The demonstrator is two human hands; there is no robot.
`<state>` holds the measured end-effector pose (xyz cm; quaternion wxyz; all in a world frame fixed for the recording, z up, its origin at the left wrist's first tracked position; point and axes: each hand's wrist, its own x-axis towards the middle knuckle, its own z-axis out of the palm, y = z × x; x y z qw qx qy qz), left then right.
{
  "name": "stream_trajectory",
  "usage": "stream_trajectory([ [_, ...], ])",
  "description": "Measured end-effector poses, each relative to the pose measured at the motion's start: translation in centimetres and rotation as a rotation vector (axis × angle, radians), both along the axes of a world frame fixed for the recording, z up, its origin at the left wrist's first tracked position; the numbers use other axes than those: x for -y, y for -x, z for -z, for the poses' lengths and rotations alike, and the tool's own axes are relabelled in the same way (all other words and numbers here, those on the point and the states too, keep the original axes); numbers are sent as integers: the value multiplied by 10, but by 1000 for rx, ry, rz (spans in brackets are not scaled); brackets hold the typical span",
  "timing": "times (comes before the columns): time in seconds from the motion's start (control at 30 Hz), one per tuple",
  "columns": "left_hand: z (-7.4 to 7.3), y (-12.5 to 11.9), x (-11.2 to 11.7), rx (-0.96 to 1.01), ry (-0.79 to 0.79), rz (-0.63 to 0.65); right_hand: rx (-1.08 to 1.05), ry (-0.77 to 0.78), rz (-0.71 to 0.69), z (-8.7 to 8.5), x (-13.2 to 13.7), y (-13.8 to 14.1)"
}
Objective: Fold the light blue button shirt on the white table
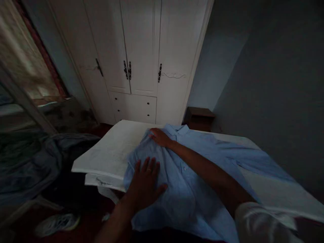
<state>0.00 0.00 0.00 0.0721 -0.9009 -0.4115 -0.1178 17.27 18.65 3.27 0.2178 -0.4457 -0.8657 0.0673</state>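
Note:
A light blue collared shirt (pixel 192 175) lies spread on a white bed or mattress (pixel 111 152), one sleeve stretched out to the right. My left hand (pixel 145 180) rests flat on the shirt's left side, fingers spread, a ring on one finger. My right hand (pixel 159 136) reaches across my body and presses the cloth near the left shoulder, just beside the collar (pixel 177 129). Its fingers lie along the fabric; nothing is gripped in either hand.
A white wardrobe (pixel 141 57) with dark handles and drawers stands behind the bed. A small dark wooden stand (pixel 199 117) sits at its right. Dark bedding (pixel 37 162) is heaped at the left, and a pale shoe (pixel 57 223) lies on the floor.

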Motion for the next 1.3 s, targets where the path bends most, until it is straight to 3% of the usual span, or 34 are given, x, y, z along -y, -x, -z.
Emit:
stream_trajectory([
  [0.17,9,-2,-1,28,-63,20,-15,-113,-174,-1,53,-33],
  [0.33,12,-4,0,68,-115,42,206,-69,-388,7,109,-60],
  [0.53,14,-4,14,94,-160,32,337,48,-359,12,114,-73],
  [0.67,17,3,30,178,-155,14,388,60,-305,8,114,-69],
  [0.77,25,13,49,375,-140,-49,391,31,-206,5,121,-66],
  [0.87,37,25,69,711,-86,-292,345,-6,-76,-3,136,-64],
  [0.97,45,31,79,1089,94,-575,224,18,121,-14,159,-65],
  [1.07,45,32,77,1358,330,-689,144,154,299,-24,187,-69],
  [1.13,41,31,74,1385,345,-710,167,161,343,-29,206,-71],
  [1.23,32,24,72,1273,197,-730,249,-8,344,-34,231,-73],
  [1.3,26,16,72,1236,244,-698,270,-6,346,-35,243,-72],
])
